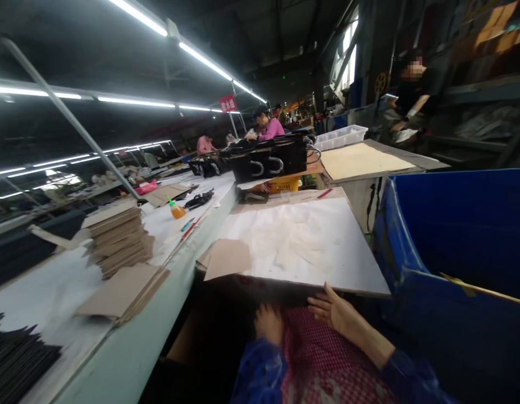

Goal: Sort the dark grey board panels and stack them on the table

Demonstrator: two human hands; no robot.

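Observation:
My right hand (336, 310) is just below the near edge of a white-topped board (348, 247), fingers spread and nothing in them. In front of my checked apron (323, 348), my left hand (269, 324) is slightly blurred. Its fingers point toward the dark space under the board, and I see nothing held in them. Thin pale strips (293, 241) lie loosely across the board's middle. At the board's left corner rests a brown cardboard piece (228, 258), apart from both hands.
A long table (171, 286) on the left carries stacked brown card (119, 238), black sheets (19, 359) and an orange bottle (176, 210). Black bags (268, 163) stand ahead. A large blue bin (454, 314) borders the right. Co-workers (270, 128) are farther off.

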